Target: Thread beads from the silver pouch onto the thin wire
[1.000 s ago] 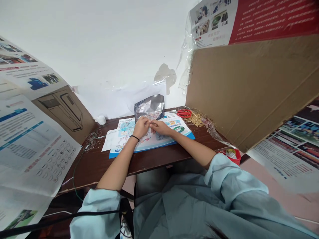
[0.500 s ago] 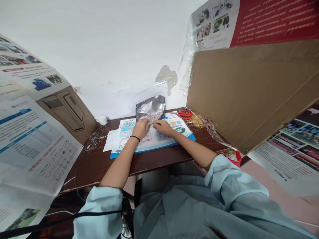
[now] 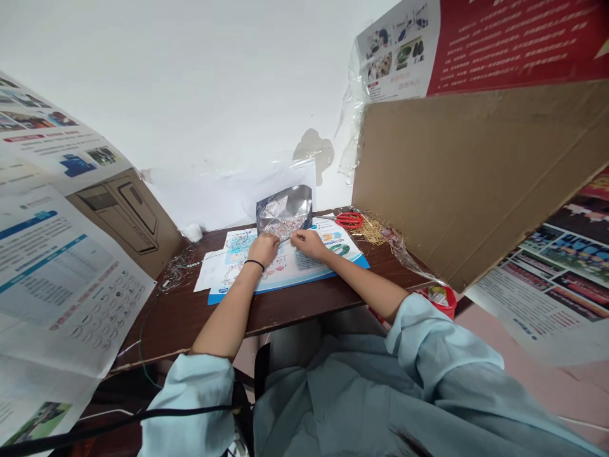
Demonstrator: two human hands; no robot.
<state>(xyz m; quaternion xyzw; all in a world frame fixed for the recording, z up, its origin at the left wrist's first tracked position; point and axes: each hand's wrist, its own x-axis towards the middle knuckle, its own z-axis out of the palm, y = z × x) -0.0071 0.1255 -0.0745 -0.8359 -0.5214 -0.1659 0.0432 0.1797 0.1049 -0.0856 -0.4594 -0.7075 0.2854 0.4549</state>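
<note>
An open silver-lined bag (image 3: 299,204) of small pinkish beads (image 3: 285,227) leans against the wall at the back of the table. Just in front of its mouth is my left hand (image 3: 264,248), fingers closed together, a dark band on the wrist. My right hand (image 3: 307,243) sits close beside it, thumb and fingers pinched at the bag's near edge. What either pinch holds is too small to make out. Under both hands lies a printed sheet (image 3: 285,279) with a blue border. A thin strand with white beads (image 3: 194,264) runs left from my left hand.
Red-handled scissors (image 3: 349,220) lie right of the bag, by a heap of golden sticks or wires (image 3: 373,231). Tangled clear line (image 3: 176,270) is at the table's left. Cardboard panels (image 3: 457,171) stand at both sides. A red container (image 3: 442,301) is below right.
My left hand has shifted slightly, its fingers now lower and flatter before the bag. My right hand stays pinched close by. The whole view has moved a little.
</note>
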